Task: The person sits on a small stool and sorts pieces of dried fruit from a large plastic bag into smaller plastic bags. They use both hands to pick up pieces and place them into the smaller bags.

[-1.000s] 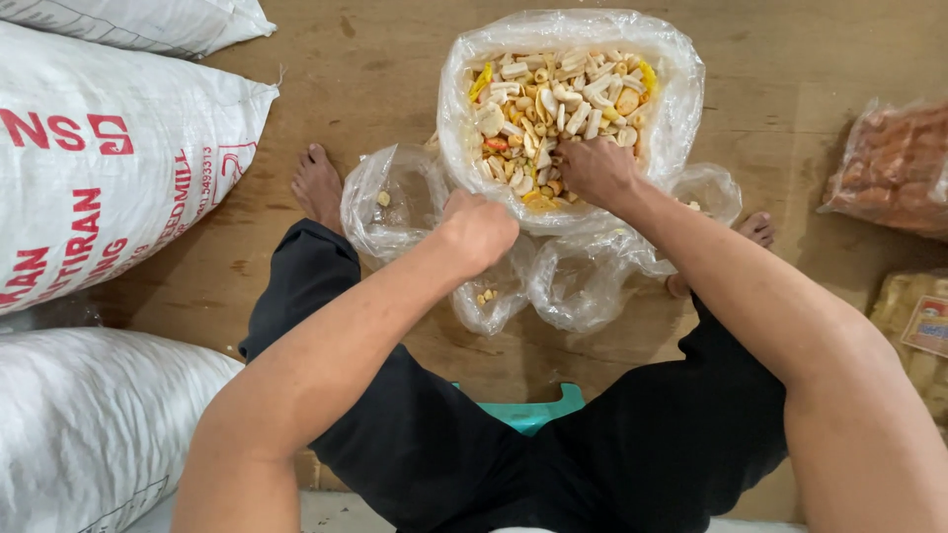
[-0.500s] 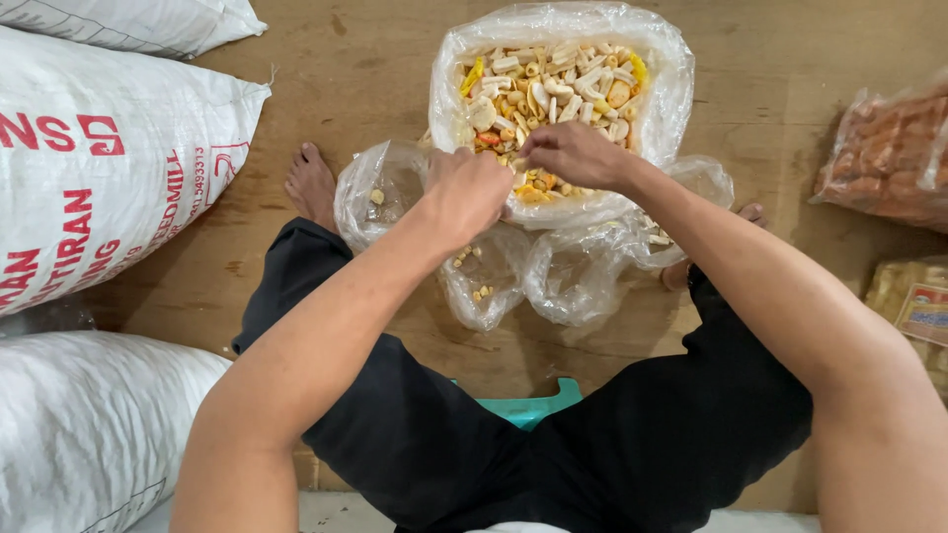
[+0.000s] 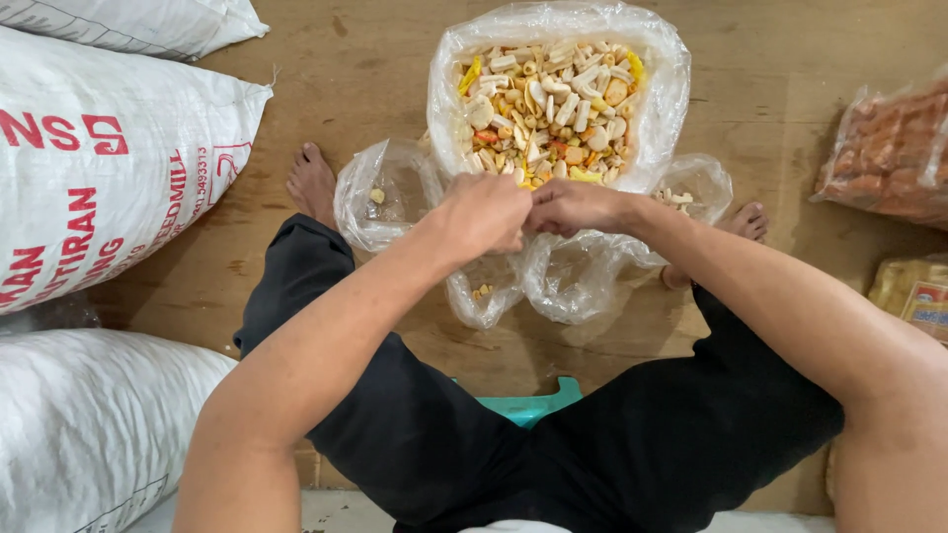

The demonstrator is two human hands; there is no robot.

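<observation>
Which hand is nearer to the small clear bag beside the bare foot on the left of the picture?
Left. The left hand is just right of that small clear bag; the right hand is farther right, past the left hand.

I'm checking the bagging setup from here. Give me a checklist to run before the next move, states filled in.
1. Big bag of mixed crackers open and upright: ok.
2. Small clear bags open by the big bag: ok.
3. Left hand and right hand together over the small bags: ok.
4. Crackers held in the fingers: cannot tell.
5. Sacks apart from the hands: ok.
</observation>
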